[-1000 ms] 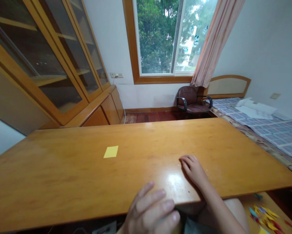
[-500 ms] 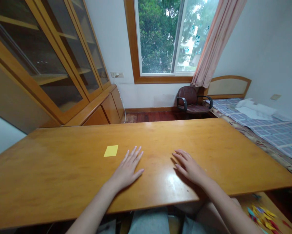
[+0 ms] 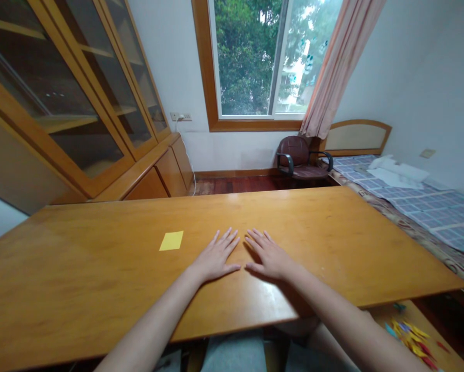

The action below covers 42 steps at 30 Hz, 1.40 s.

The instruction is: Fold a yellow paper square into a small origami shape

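Both of my hands rest palm down near the middle of a wooden table (image 3: 100, 284), side by side with a small gap between them. My left hand (image 3: 217, 256) lies flat with its fingers apart and the thumb pointing right. Mirroring it, my right hand (image 3: 268, 253) has its fingers stretched out and the thumb toward the left one. Neither holds anything. Left of my left hand, apart from it, a square yellow piece of paper (image 3: 172, 241) lies flat on the tabletop.
Below the table's right front edge, a lower wooden surface (image 3: 441, 325) bears a pile of colourful pieces (image 3: 412, 338). Beyond the table are a glass-door cabinet (image 3: 111, 170) at left, a maroon armchair (image 3: 296, 152) under the window, and a bed (image 3: 418, 191) at right.
My right hand has moved left and come down beside my left hand, which has slid slightly right. The yellow paper keeps its place on the table; the view has shifted a little.
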{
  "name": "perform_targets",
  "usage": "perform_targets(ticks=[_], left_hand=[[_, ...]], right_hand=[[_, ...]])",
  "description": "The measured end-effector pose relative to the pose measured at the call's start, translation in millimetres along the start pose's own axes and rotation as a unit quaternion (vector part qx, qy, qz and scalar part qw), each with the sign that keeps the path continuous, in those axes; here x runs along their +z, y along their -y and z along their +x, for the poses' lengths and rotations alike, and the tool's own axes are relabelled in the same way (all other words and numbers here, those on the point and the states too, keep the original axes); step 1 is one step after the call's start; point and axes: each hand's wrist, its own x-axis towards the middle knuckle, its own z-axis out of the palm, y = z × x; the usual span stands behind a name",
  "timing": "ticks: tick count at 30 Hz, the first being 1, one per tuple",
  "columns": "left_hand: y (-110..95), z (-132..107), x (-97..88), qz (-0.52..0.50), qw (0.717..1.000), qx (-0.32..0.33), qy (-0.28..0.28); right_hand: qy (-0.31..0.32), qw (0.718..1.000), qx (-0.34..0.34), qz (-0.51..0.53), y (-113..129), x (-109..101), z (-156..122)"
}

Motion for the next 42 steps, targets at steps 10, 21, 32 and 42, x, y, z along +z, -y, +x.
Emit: perform_targets(ticks=[10,21,32,42], left_hand=[[6,-2,14.1,0.008,0.999,-0.026,-0.021],[6,-2,14.2,0.009,0.999,-0.027,-0.028],[8,-2,18.6,0.011,0.999,-0.029,-0.035],[7,-2,18.1,0.014,0.999,-0.031,-0.032]], right_hand=[[0.013,1.000,-0.016,0.009,5,13,17],[0.025,0.999,-0.017,-0.016,0,14,21],[0.026,0.999,-0.019,-0.020,-1,16,21],[0.026,0.999,-0.016,-0.017,-1,16,22]])
